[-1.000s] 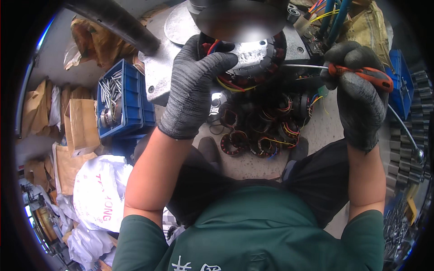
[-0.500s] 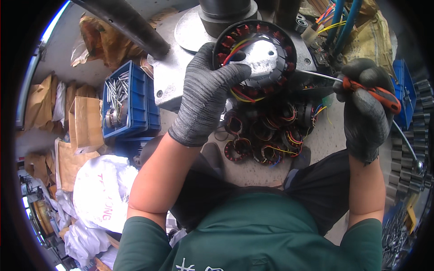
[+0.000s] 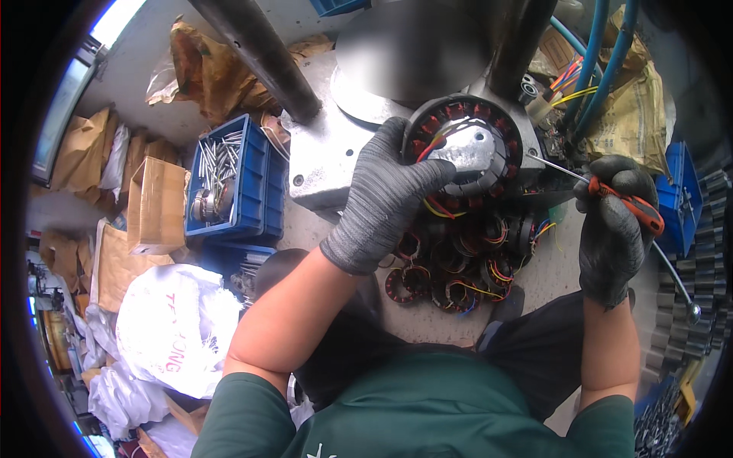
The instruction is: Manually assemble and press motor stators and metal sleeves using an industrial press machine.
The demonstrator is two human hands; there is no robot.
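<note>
My left hand [image 3: 393, 191], in a grey knit glove, is closed on the rim of a ring-shaped motor stator [image 3: 510, 145]. The stator has dark red windings and several coloured lead wires. Its thumb lies across the ring's inner side. My right hand [image 3: 615, 221], gloved too, is wrapped around the red-and-black handle of a screwdriver [image 3: 628, 208]. The screwdriver's thin shank points left, its tip close to the stator's right edge; whether they touch I cannot tell. Through the ring, a pale metal surface [image 3: 467, 149] shows. Behind it stands a machine's metal base plate [image 3: 324, 164].
Several wired stators [image 3: 458, 286] lie on the floor between my feet. Dark posts [image 3: 259, 57] rise from the plate, with a blurred dark cylinder [image 3: 412, 53] between them. Blue bins [image 3: 256, 198] with metal rods stand left; stacked toothed metal parts [image 3: 676, 282] line the right.
The view has shifted, so the machine, the stator and both hands appear lower. The dark cylinder above the plate looks larger and blurred. Both hands keep their holds.
</note>
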